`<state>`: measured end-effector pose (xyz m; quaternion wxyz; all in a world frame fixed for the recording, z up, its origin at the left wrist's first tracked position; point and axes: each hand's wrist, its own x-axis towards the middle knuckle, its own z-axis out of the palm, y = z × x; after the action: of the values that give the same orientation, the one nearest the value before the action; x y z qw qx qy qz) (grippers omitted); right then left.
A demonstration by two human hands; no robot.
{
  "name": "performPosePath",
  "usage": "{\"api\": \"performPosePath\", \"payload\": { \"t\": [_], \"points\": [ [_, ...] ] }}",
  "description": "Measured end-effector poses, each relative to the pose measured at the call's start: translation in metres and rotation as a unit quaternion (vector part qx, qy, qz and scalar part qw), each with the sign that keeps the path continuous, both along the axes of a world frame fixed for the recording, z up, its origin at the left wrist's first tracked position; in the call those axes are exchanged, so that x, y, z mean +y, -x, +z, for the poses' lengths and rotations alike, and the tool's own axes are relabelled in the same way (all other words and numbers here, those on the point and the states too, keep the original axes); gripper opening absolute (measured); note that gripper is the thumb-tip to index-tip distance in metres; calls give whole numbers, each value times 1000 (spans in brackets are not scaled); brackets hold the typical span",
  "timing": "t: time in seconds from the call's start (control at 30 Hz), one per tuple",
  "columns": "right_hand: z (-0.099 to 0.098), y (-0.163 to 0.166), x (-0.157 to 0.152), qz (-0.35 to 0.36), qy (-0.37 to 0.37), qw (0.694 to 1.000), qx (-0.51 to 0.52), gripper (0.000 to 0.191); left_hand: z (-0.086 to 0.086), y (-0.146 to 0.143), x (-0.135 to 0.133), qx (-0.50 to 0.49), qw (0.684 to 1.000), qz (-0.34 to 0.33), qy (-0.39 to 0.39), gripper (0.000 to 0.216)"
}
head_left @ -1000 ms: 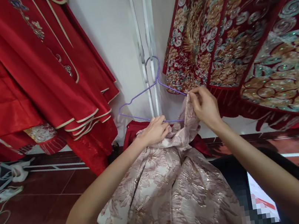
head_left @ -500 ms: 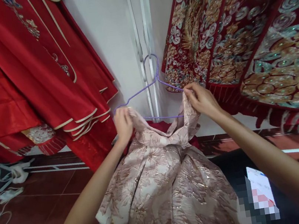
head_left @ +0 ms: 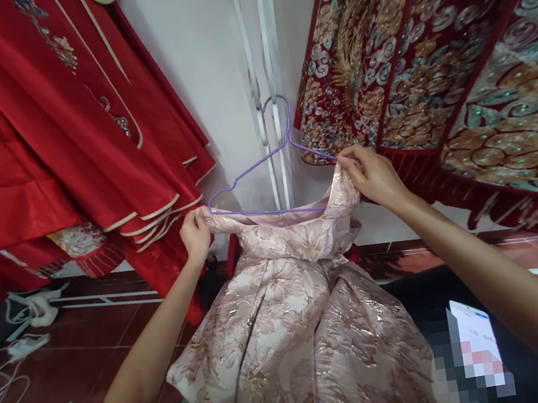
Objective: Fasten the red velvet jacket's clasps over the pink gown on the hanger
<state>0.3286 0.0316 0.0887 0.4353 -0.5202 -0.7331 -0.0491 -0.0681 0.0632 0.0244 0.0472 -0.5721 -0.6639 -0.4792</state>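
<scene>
A pale pink brocade dress (head_left: 286, 313) with a shiny floral pattern spreads over my lap. My left hand (head_left: 195, 232) pinches its left shoulder strap, pulled out sideways by the end of a purple wire hanger (head_left: 257, 161). At the other side, my right hand (head_left: 371, 175) grips the right shoulder strap where it meets the hanger's right arm. The hanger's lower bar runs across the neckline, and its hook points up in front of the white poles. Whether the left hanger end sits inside the strap, I cannot tell.
Red garments (head_left: 85, 121) hang at the left; an embroidered dark red garment (head_left: 406, 73) hangs at the right. White poles (head_left: 268, 60) stand between them. A lit phone (head_left: 475, 332) rests near my right thigh. White cables (head_left: 3, 382) lie on the tiled floor.
My left hand has moved left and slightly down, stretching the left strap outward and widening the neckline. My right hand has stayed on the right strap. The view has shifted a little.
</scene>
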Motion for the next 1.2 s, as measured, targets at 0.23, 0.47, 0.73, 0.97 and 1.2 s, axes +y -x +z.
{"api": "performPosePath", "payload": {
  "t": [0.23, 0.47, 0.73, 0.97, 1.2],
  "points": [
    [-6, -4, 9, 32, -63, 997, 25, 19, -11, -3, -4, -34, 995, -19, -94, 40],
    [-1, -4, 4, 39, -52, 998, 26, 18, 4, -8, -6, -14, 992, -31, -125, 38],
    [-2, -6, 5, 36, -44, 998, 27, 16, 18, -23, -2, -55, 984, -87, -146, 36],
    [-1, -5, 5, 37, -39, 998, 20, 19, -11, 2, -15, -84, 989, -66, -99, 35],
    [-2, -7, 6, 37, -33, 999, 19, 21, -4, 4, -19, -59, 987, -90, -118, 36]
  ]
}}
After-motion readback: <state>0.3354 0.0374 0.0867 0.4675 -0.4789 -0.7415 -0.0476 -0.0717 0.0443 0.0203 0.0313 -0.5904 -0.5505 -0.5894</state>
